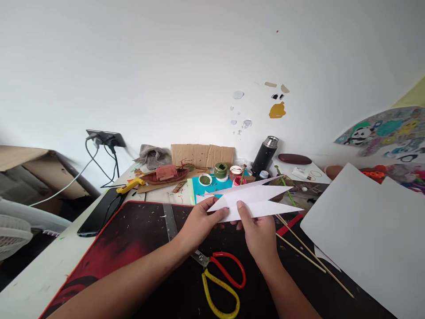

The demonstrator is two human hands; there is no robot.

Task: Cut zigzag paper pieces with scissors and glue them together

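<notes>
Between my two hands I hold a white piece of paper [255, 197], folded, with long pointed tips fanning out to the right. My left hand [204, 217] pinches its left end, thumb on top and the fingers behind. On the lower middle edge presses the thumb of my right hand [257, 223], its other fingers hidden underneath. The paper is held above a dark mat. Below it lie scissors [224, 283] with one red and one yellow handle; my left forearm partly covers their blades.
Behind the paper stand open paint jars [221, 171] on a blue sheet and a black thermos [264, 155]. A reddish model boat [164, 173] and a yellow utility knife [131, 184] lie left, near a phone [99, 212]. At right are wooden sticks [308, 257] and white paper sheets [368, 226].
</notes>
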